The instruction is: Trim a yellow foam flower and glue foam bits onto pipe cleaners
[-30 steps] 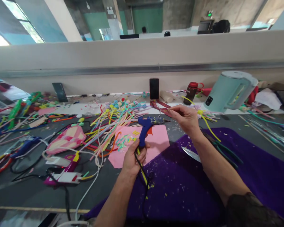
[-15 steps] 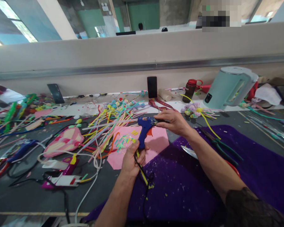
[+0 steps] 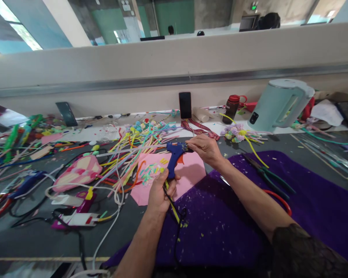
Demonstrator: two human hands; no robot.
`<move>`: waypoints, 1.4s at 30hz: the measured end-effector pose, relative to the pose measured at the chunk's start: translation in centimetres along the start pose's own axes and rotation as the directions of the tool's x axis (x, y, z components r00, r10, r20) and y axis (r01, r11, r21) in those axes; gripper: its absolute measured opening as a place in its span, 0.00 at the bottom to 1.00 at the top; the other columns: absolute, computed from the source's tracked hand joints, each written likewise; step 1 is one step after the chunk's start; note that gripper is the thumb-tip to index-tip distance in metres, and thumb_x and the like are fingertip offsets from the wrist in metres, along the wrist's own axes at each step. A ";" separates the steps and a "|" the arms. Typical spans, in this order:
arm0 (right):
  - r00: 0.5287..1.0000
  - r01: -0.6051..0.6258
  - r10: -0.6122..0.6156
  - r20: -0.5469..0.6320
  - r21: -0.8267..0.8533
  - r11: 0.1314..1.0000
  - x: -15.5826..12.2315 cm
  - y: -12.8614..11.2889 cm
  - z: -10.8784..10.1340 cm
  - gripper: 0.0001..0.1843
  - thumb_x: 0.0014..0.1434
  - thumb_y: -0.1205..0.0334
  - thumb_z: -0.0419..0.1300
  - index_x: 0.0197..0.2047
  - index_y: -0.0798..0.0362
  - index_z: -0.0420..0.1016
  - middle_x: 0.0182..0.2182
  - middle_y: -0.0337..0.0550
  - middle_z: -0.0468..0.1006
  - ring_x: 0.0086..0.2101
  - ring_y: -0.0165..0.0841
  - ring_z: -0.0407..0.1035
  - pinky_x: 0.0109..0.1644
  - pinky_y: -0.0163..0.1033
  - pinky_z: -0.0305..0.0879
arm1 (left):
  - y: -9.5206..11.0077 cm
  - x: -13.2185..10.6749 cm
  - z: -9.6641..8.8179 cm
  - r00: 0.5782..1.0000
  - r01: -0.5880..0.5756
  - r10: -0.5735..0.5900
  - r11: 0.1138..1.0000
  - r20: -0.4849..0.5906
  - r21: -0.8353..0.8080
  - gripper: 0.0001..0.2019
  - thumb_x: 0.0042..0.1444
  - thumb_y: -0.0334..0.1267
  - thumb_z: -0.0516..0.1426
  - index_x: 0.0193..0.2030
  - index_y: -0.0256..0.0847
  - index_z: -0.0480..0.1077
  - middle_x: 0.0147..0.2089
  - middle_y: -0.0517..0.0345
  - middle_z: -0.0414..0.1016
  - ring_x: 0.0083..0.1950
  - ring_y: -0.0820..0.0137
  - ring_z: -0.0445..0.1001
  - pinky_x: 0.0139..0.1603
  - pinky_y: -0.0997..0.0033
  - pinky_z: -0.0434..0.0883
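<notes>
My left hand [image 3: 159, 191] is wrapped round the handle of a blue glue gun [image 3: 174, 158] with an orange trigger. From the back of the gun a pale glue stick [image 3: 133, 149] sticks out to the left. My right hand [image 3: 204, 148] is closed at the gun's front end, thumb and fingers pinched at the nozzle; whether a small piece is between them I cannot tell. A black cord [image 3: 174, 204] and a yellow strip [image 3: 175, 214] hang below my left hand. Under the gun lies a pink sheet [image 3: 191, 175] with small coloured clippings [image 3: 149, 173].
Pliers with green handles [image 3: 274, 179] and a red handle [image 3: 281, 200] lie on the purple cloth [image 3: 220, 231]. Coloured pipe cleaners [image 3: 127, 148] are heaped at left. A power strip [image 3: 79, 220] with loose cables is nearer. Behind stand a phone [image 3: 185, 105], a bottle [image 3: 231, 109] and a kettle [image 3: 278, 104].
My right hand's fingers, stretched over the gun's front end before, have drawn into a pinch at the nozzle. My left hand keeps its hold. The whole view has shifted slightly.
</notes>
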State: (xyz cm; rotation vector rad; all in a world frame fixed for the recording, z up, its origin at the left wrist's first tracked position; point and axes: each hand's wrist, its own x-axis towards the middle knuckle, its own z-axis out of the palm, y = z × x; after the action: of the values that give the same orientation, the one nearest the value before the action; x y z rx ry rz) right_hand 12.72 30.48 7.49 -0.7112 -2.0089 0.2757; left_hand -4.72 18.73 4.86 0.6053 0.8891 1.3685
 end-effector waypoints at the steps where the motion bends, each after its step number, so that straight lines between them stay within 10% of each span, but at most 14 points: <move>1: 0.999 -0.021 0.020 0.030 0.006 1.000 0.1 -0.1 -0.2 0.11 0.62 0.62 0.56 0.40 0.48 0.81 0.32 0.42 0.81 0.36 0.35 0.73 0.44 0.40 0.67 | 0.0 0.0 0.0 1.000 0.000 0.000 1.000 -0.005 0.001 0.17 0.52 0.47 0.58 0.26 0.31 0.72 0.21 0.56 0.73 0.09 0.87 0.48 0.08 0.84 0.46; 9: 0.977 -0.193 0.164 0.133 0.246 0.950 1.0 -0.2 -3.8 0.18 0.64 0.51 0.51 0.51 0.44 0.76 0.59 0.41 0.66 0.58 0.39 0.61 0.58 0.47 0.60 | 0.0 -0.3 0.0 0.999 -0.016 0.013 0.997 0.043 0.070 0.19 0.52 0.50 0.58 0.29 0.31 0.74 0.10 0.66 0.58 0.09 0.84 0.46 0.10 0.83 0.44; 16: 0.837 -0.307 0.455 -0.302 0.430 0.849 1.1 1.6 -7.7 0.10 0.53 0.59 0.63 0.39 0.51 0.78 0.33 0.39 0.79 0.33 0.31 0.71 0.38 0.37 0.66 | 0.2 0.0 -0.5 1.000 -0.021 0.022 0.998 -0.015 0.062 0.20 0.50 0.51 0.59 0.26 0.31 0.73 0.10 0.66 0.58 0.10 0.85 0.47 0.10 0.83 0.44; 23: 0.886 -0.395 0.459 -0.066 0.410 0.822 1.2 0.6 -6.0 0.12 0.57 0.55 0.58 0.27 0.53 0.69 0.18 0.32 0.64 0.19 0.24 0.55 0.21 0.32 0.48 | 0.3 0.0 -0.2 0.998 -0.033 0.033 0.999 -0.061 -0.001 0.16 0.49 0.47 0.60 0.32 0.33 0.72 0.22 0.59 0.74 0.10 0.87 0.50 0.09 0.85 0.47; 31: 0.890 -0.372 0.424 -0.165 0.274 0.887 1.0 0.6 -5.8 0.27 0.61 0.47 0.53 0.16 0.52 0.56 0.14 0.32 0.55 0.18 0.25 0.50 0.23 0.35 0.46 | 0.3 0.0 -0.2 0.998 -0.030 0.030 0.999 -0.049 -0.009 0.16 0.49 0.47 0.61 0.35 0.33 0.72 0.25 0.57 0.76 0.10 0.87 0.51 0.08 0.86 0.47; 42: 0.870 -0.493 0.452 0.198 0.362 0.791 1.2 0.1 -6.6 0.08 0.52 0.58 0.62 0.31 0.53 0.69 0.19 0.33 0.67 0.19 0.23 0.58 0.21 0.32 0.52 | 0.5 -0.1 -0.2 0.999 -0.041 0.040 0.999 -0.028 -0.006 0.17 0.50 0.47 0.60 0.27 0.32 0.70 0.26 0.55 0.76 0.10 0.88 0.52 0.09 0.86 0.48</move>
State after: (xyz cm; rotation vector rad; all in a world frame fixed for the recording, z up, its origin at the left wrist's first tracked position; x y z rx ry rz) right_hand 17.87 30.63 11.71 -0.9366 -1.7511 1.0156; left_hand -5.16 18.72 5.21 0.6028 0.8984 1.4190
